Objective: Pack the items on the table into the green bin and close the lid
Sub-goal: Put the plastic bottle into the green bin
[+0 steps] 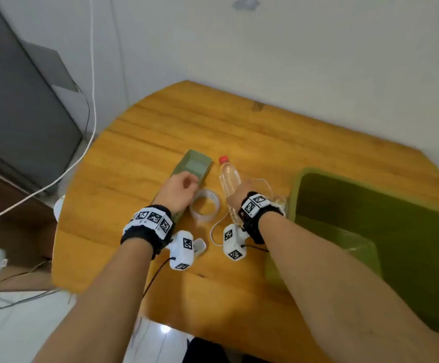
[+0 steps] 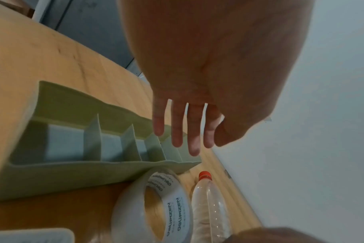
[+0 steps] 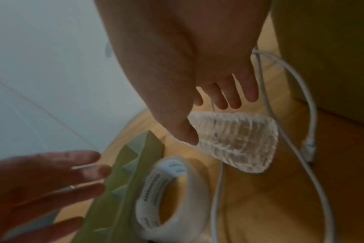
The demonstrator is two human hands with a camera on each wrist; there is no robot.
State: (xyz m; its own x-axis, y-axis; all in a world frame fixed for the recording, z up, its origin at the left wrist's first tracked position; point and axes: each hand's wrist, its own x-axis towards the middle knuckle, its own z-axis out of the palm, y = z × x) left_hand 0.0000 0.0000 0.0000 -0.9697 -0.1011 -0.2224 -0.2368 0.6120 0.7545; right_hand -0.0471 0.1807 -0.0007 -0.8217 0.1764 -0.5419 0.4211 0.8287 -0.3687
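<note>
On the wooden table (image 1: 265,132) lie a green divided tray (image 1: 196,165), a roll of clear tape (image 1: 204,205), a clear bottle with a red cap (image 1: 228,176) and a white cable (image 1: 264,182). My left hand (image 2: 187,141) hovers over the tray (image 2: 73,148) with straight fingers and holds nothing. My right hand (image 3: 210,118) is spread just above the bottle's base (image 3: 239,141), with the thumb at one side and the fingers behind; I see no grip. The green bin (image 1: 299,195) stands open at the right, its inside dark.
A grey cabinet (image 1: 16,100) stands left of the table, and a white cord (image 1: 92,74) hangs down the wall. A small white object (image 1: 200,244) lies near my left wrist. A paler green flap (image 1: 344,244) sits at the bin's near side. The wall runs close behind the table.
</note>
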